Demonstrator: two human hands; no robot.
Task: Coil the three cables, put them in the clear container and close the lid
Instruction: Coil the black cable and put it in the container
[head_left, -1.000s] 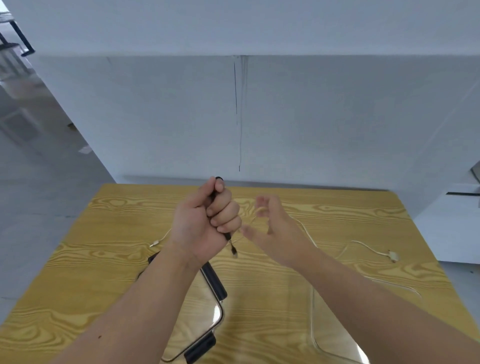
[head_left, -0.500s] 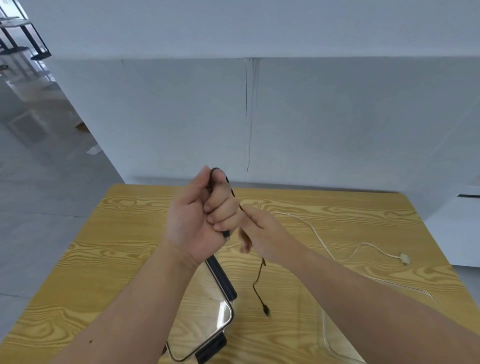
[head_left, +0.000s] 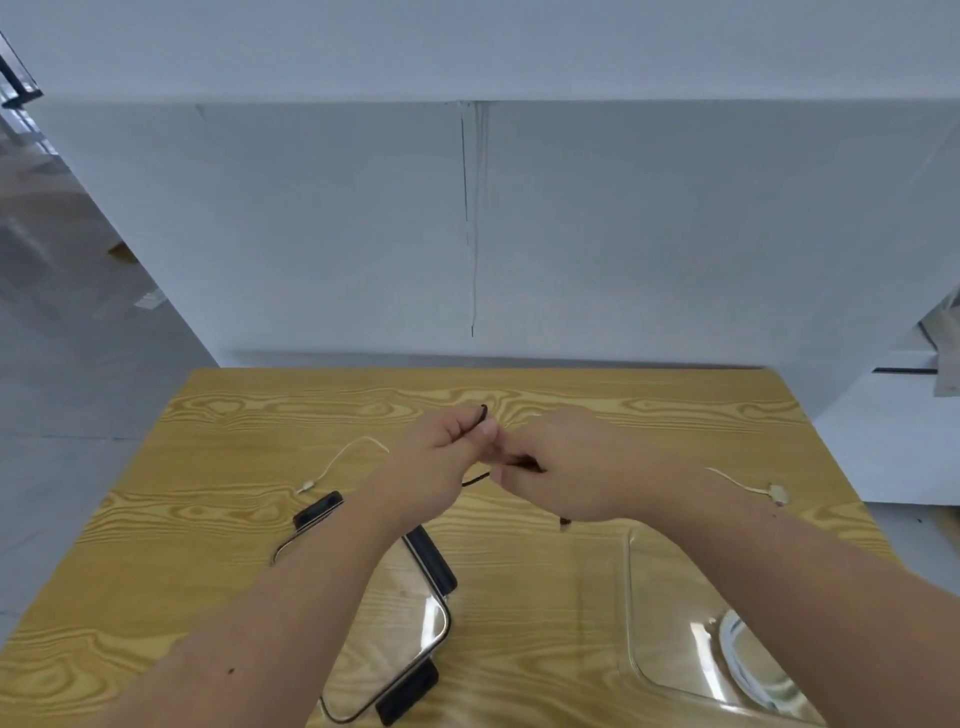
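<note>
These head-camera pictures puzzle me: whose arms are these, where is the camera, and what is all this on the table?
There is no machine here. A person wears a wide-angle camera on the head, looking forward and down, so both bare forearms reach in from the bottom edge. The left hand and the right hand meet over a yellow wood-grain table and together hold a thin black cable, apparently winding it into a coil. Its plug end dangles below the right hand. On the table lie a thin white cable on the left and another white cable on the right. Nearer the person are a clear lid with black clips and a clear container that seems to hold a white coil already.
</note>
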